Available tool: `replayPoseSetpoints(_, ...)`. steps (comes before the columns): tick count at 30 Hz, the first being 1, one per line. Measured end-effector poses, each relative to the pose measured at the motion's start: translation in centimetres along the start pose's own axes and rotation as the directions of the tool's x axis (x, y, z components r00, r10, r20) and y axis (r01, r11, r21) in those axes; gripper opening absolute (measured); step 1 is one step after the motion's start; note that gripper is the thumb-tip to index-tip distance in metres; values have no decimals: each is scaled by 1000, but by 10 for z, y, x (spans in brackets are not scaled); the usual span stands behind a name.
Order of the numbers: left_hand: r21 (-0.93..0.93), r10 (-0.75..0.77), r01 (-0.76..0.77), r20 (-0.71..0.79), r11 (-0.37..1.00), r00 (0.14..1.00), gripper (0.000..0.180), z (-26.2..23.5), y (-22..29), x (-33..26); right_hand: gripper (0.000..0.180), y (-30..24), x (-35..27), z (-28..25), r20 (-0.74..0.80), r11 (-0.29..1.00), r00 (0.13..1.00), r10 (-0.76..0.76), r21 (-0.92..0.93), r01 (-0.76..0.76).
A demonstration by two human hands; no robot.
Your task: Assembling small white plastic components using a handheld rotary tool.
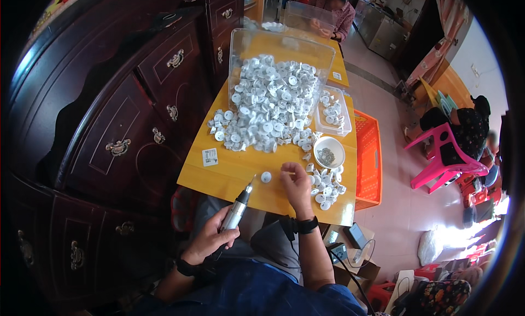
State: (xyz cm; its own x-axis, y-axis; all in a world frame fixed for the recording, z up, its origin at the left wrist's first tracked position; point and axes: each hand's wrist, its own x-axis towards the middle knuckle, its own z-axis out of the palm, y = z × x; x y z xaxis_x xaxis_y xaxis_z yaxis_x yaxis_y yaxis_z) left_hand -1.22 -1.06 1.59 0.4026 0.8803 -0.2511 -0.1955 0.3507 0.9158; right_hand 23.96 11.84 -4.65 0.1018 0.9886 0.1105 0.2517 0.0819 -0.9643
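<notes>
One view only, from a fisheye camera on the person's head; it looks steeply down and forward over the lap onto the worktop (229,176), which fills the middle of the frame; the hands come in from the lower edge and sit close to the lens; a dark cabinet (109,124) bends along the left of the frame; floor (394,152) and a pink chair (445,154) lie farther off at right; straight edges curve toward the black rim; no second view shares the scene.
</notes>
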Motion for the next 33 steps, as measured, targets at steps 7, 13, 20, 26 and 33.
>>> replayPoseSetpoints(7, 39, 8, -8, -6, 999, 1000, 68, -4, 1, 1, 24, -19, -9, 30, 83, 852, 977, -195, -479, 211)
replayPoseSetpoints(13, 58, -15, 16, -30, 998, 999, 62, -1, -2, 0, 19, -9, -11, 40, 156, 786, 966, -205, -562, 258)
replayPoseSetpoints(20, 159, 0, 12, -77, 987, 997, 61, -3, -15, 4, 12, -7, -21, 41, 127, 993, 990, -63, -88, 75)
replayPoseSetpoints(26, 298, 7, 22, -98, 954, 995, 59, -1, -16, 9, 19, 10, -27, 44, 132, 982, 987, 89, 156, -109)
replayPoseSetpoints(33, 336, -2, 35, -98, 941, 995, 59, 1, -15, 11, 18, 11, -27, 47, 96, 984, 991, 90, 147, -103)
